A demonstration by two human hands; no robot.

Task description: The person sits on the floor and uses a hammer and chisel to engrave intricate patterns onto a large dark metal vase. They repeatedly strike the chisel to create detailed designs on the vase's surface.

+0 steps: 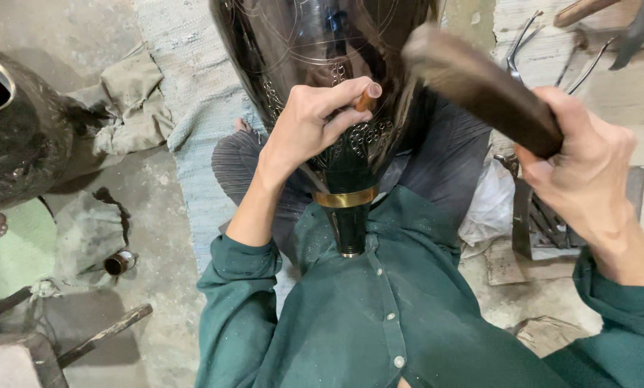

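Hands at black vase [322, 50], mid-engraving.
Left hand [314, 118] pinches small chisel [365, 100] against vase; right hand [584, 169], at 3 o'clock, clenches wooden mallet [480, 86].

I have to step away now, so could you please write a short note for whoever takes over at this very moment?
Left hand: pinches a small chisel against the black vase, which lies across the lap, neck toward the body.
Right hand: grips a dark wooden mallet, raised and blurred.
Done: fine line patterns show on the vase body; a brass band rings the neck.
Left: cannot tell how much engraving remains.
Nearby: metal tools on the floor at right.
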